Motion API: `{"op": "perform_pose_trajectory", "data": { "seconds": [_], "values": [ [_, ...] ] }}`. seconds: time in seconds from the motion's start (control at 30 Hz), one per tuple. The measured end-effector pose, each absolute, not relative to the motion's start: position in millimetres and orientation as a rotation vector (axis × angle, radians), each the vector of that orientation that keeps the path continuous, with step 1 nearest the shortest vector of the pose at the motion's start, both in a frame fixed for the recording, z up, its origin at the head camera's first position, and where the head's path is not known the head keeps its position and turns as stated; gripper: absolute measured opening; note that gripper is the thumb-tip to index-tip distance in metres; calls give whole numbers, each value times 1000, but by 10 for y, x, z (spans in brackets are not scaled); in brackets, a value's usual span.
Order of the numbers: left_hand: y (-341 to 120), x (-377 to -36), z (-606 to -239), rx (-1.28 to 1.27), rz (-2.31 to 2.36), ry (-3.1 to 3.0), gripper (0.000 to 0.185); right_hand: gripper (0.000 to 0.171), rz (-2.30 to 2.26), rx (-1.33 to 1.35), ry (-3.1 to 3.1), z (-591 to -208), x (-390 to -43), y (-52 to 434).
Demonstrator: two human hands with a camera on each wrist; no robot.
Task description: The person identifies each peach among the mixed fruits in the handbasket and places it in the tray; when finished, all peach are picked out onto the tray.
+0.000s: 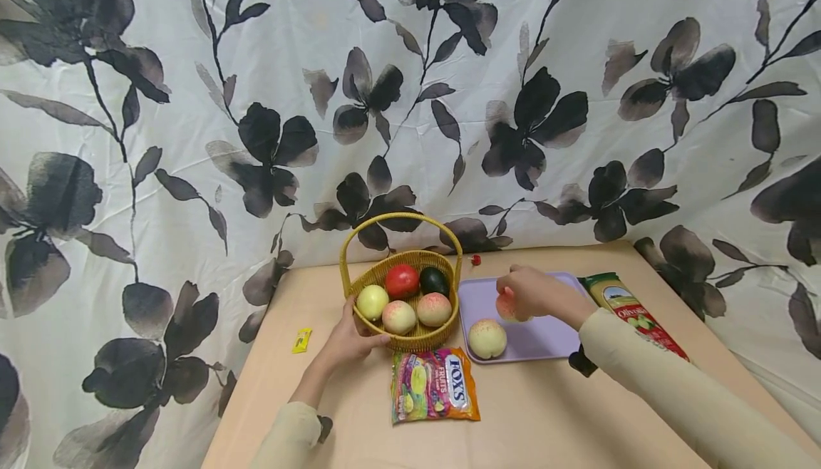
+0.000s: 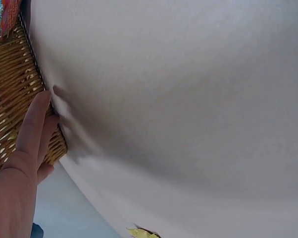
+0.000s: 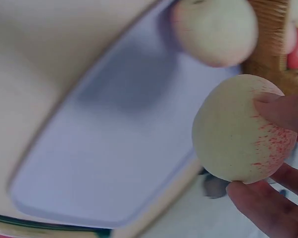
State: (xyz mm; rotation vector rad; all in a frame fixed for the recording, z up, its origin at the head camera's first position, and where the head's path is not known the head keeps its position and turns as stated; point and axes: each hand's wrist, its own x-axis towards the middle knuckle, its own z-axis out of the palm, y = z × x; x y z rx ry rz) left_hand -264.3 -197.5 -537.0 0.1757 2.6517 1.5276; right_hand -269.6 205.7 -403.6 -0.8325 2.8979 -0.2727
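Note:
My right hand [image 1: 532,294] holds a peach [image 3: 238,131] above the lilac tray [image 1: 545,344], thumb on one side and fingers on the other. Another peach [image 1: 487,338] lies at the tray's left front corner. With fairly straight fingers, my left hand [image 1: 349,337] rests against the left side of the yellow wicker basket [image 1: 417,343]; the left wrist view shows its fingers [image 2: 32,124] along the woven wall. Inside the basket are two peaches [image 1: 434,309], a yellow-green fruit [image 1: 372,302], a red tomato-like fruit [image 1: 402,281] and a dark green avocado-like fruit [image 1: 434,281].
A Fox's Fruits candy bag [image 1: 435,385] lies in front of the basket. Right of the tray is a green and red Olivoila packet [image 1: 635,312]. A small yellow wrapped candy [image 1: 301,340] lies left, and a small red one [image 1: 476,260] behind. Floral cloth [image 1: 410,98] hangs behind the table.

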Motion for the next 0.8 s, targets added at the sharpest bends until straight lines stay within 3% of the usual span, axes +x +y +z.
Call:
{"op": "perform_pose_trajectory", "data": {
  "seconds": [0.43,0.8],
  "values": [
    [-1968,-2644,-5368,228,1580,2611,134,35,-210,-663,2789,-4525,-2624,2223],
    [-1960,-2637,-5378,203,1565,2626,133,42,-216,-623,2831,-4551,-2560,2167]
  ]
}}
